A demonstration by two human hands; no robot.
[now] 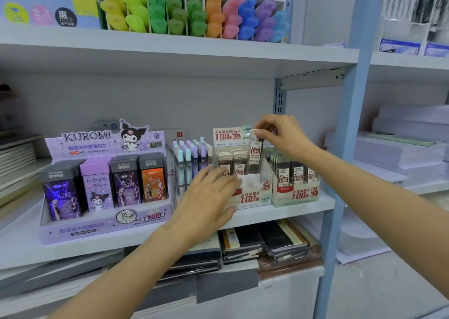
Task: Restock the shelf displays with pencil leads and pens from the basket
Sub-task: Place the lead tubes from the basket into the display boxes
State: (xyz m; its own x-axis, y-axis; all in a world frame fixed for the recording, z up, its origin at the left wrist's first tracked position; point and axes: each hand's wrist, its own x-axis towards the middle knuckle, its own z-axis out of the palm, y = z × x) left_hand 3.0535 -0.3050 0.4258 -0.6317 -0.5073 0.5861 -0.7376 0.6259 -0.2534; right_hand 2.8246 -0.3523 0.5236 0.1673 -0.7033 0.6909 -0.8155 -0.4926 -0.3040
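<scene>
White cardboard display box (252,198) sits near the right end of the shelf (279,213). The right hand (279,136) is pinching a dark pencil lead case (255,157) by its cap, upright over the box's back row. The left hand (209,197) is flat open with fingers spread against the box front, holding nothing

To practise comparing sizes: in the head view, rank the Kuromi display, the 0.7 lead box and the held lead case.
Largest: Kuromi display
Then: 0.7 lead box
Smallest: lead case, pinched by the right hand
All look similarly near.
</scene>
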